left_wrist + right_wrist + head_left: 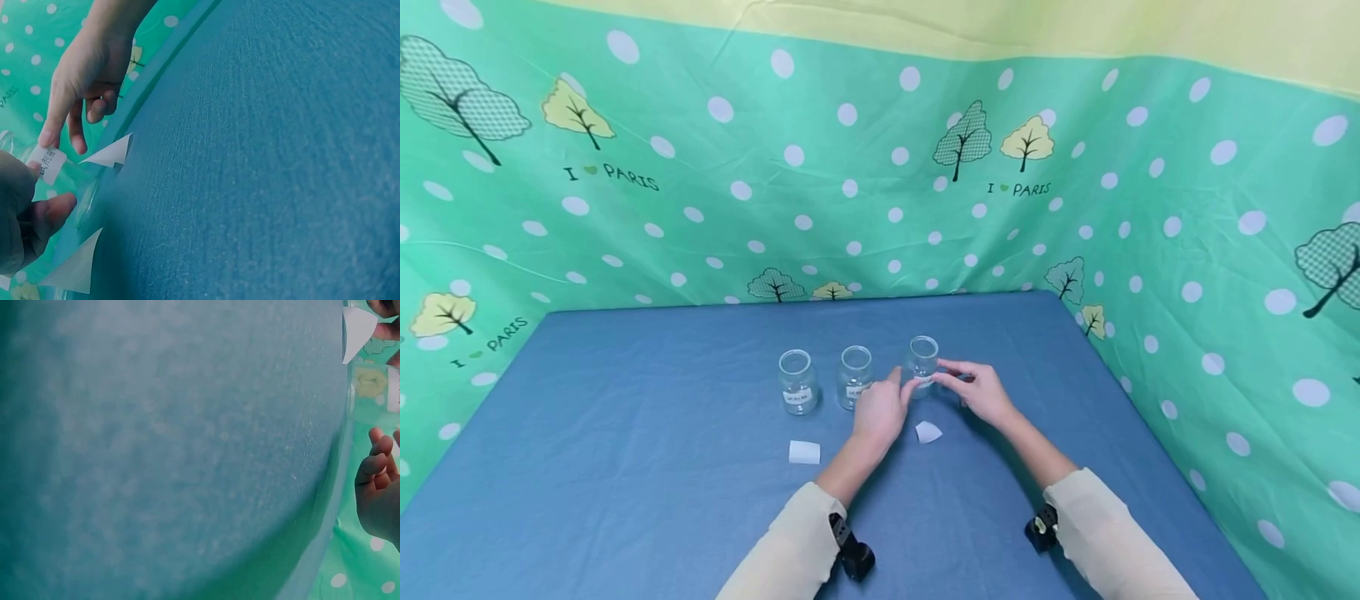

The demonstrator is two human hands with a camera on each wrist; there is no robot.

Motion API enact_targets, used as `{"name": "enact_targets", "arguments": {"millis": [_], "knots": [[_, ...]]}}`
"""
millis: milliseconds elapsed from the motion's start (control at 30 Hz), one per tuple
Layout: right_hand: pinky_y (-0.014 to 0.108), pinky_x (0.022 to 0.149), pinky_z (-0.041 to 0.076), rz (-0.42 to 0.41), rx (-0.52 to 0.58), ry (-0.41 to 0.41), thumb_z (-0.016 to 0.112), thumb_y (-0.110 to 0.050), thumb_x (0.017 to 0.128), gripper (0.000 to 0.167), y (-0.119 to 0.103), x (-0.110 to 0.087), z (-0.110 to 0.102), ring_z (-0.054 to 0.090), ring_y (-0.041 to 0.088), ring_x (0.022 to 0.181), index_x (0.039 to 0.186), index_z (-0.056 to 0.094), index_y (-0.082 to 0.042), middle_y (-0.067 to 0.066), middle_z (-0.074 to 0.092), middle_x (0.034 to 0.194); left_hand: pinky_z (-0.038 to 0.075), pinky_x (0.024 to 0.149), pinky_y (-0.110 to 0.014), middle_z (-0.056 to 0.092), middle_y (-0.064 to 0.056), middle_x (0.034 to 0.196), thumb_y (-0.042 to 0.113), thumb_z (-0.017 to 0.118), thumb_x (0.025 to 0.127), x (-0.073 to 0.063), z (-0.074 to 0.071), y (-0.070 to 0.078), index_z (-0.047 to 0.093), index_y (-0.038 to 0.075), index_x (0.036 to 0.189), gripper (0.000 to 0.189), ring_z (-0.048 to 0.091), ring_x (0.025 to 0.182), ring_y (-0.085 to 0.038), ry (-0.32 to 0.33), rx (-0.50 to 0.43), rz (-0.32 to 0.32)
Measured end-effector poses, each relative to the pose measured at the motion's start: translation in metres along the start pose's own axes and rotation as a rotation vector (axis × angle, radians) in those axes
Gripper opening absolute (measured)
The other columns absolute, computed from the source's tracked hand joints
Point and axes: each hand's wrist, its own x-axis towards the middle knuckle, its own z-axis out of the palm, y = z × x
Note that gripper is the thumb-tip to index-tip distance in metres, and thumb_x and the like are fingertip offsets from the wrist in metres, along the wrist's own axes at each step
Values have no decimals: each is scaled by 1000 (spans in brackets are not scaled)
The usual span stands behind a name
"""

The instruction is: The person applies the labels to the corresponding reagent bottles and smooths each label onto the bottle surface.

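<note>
A clear glass jar (923,348) stands upright on the blue cloth between my two hands. On its front lies a white label (51,164) with dark printed characters. My left hand (880,410) holds the jar from the left, its thumb on the label's near edge and its index finger along the side. From the other side my right hand (983,392) grips the jar, thumb on the label's opposite edge. That hand's lower fingers (97,107) are loosely curled. Two more glass jars, a middle one (856,367) and a left one (796,375), carry similar labels.
In front of the jars lie two white paper pieces: a curled one (928,432) near my hands and a rectangular one (805,452) further left. The blue-covered table (647,450) meets a green dotted curtain (865,175) at the back and right.
</note>
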Motion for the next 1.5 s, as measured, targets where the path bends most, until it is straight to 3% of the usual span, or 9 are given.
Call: {"name": "enact_targets", "arguments": {"millis": [167,333,400,600,833,1067,1300,1367,1500], "knots": [[28,47,43,9,51,-10,69,-32,84,39,3,2,-2,44,12,44,117,66,-12,16,55,59,53,64,-44,71,-17,83,43,48,94,-1,-1,0,63,7,117,45,68,72,-34,9,11,0],[28,47,43,21,48,-19,67,-32,86,38,4,3,-3,45,13,44,118,66,-11,5,47,51,53,64,-44,71,-17,83,37,49,96,-2,-1,-1,63,8,119,40,68,71,-34,13,19,2],[29,47,43,12,42,-25,66,-31,86,38,5,3,-3,46,14,44,119,65,-11,9,53,57,53,65,-44,71,-17,84,34,51,95,-2,-1,-1,62,8,120,37,68,72,-34,5,18,0],[33,50,48,12,4,-66,69,-26,84,46,4,4,-2,51,17,51,126,58,-10,16,65,98,52,65,-44,71,-16,83,34,63,88,-2,-1,-1,60,9,121,42,68,73,-33,-20,-1,-28],[32,51,49,32,-57,-69,72,-28,81,53,0,7,4,51,15,52,128,56,-10,14,66,98,52,61,-43,71,-14,80,39,65,85,0,3,-1,62,10,116,43,68,71,-32,23,-15,-46],[42,52,48,-5,-74,-98,69,-15,85,45,-28,-3,-2,50,20,49,125,57,2,22,65,92,51,57,-41,70,-12,76,40,63,86,1,2,-5,63,10,113,40,66,65,-29,9,-29,-35],[34,49,46,-20,-54,-138,68,-24,85,44,4,10,-6,50,27,48,124,60,-6,17,60,125,52,63,-43,71,-12,81,37,61,88,0,0,-3,62,11,114,37,68,71,-31,8,-33,-34],[32,49,45,-19,-53,-142,67,-26,86,43,6,10,-7,50,25,47,124,60,-7,18,65,115,52,64,-44,72,-13,82,37,60,89,-1,-1,-3,63,12,115,36,68,72,-31,16,-26,-35],[29,46,43,-14,-51,-140,64,-25,88,39,6,11,-8,49,20,46,124,61,-9,22,63,72,52,63,-44,72,-14,83,35,58,91,-2,-1,-2,63,13,116,33,68,73,-32,24,2,-37]]}}
